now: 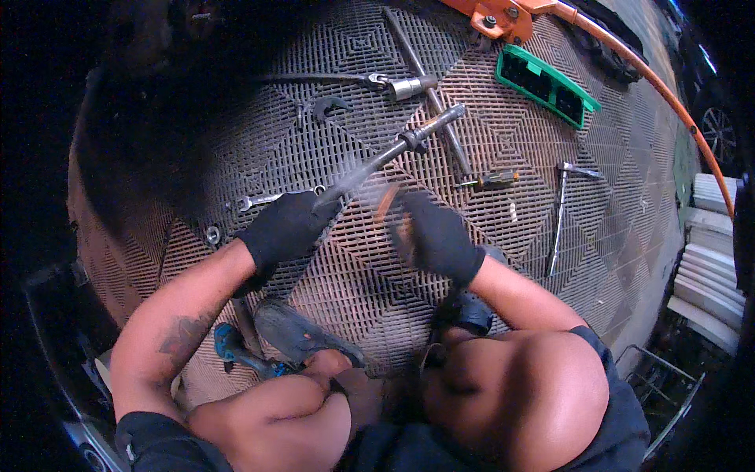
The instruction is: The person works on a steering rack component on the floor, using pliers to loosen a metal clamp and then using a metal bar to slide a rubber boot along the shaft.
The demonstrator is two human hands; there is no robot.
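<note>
- A wrench (pixel 258 201) lay on the grated floor (pixel 377 271), left of the metal shaft (pixel 385 157);
- the left hand (pixel 291 228), gloved, grasped the shaft's near end;
- the right hand (pixel 432 236), gloved and blurred, was just right of the shaft; I could not tell whether it gripped anything;
- a screwdriver (pixel 499 179) lay right of the shaft;
- a green case (pixel 550 72) lay farther right of it;
- an L-shaped tool (pixel 559 220) lay well right of it.

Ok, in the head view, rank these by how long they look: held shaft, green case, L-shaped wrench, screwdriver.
1. Held shaft
2. Green case and L-shaped wrench: too alike to rank
3. Screwdriver
</note>
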